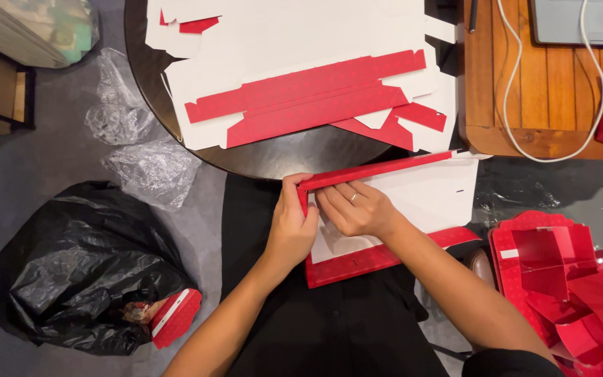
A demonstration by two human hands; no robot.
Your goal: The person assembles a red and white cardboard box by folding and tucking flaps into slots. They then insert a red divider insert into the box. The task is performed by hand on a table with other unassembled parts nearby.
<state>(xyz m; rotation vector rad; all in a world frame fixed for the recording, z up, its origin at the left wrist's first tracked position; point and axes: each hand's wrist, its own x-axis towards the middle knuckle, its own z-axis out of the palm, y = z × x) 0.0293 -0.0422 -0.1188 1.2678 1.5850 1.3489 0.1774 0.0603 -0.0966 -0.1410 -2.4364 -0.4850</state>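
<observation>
The left hand is pinched on the upper left corner of a red-and-white cardboard box blank, thumb and fingers closed over the folded red edge. The right hand, a ring on one finger, lies fingers-down on the white inner face just beside that same corner, pressing rather than gripping. The blank rests across the person's lap, its far red edge running up and to the right, touching the rim of the round dark counter. Judged by its look, the blank is light, thin card: stiff along the creases, easily bent or dented across the flat panels, and best held at the folded edges and corners, as now. Beyond the blank, on the counter, lies a stack of flat blanks, white with red strips. Right of the blank, a pile of folded red boxes sits on the floor; above it stands a wooden surface with a white cable. Well left of the blank are a black rubbish bag and crumpled clear plastic.
</observation>
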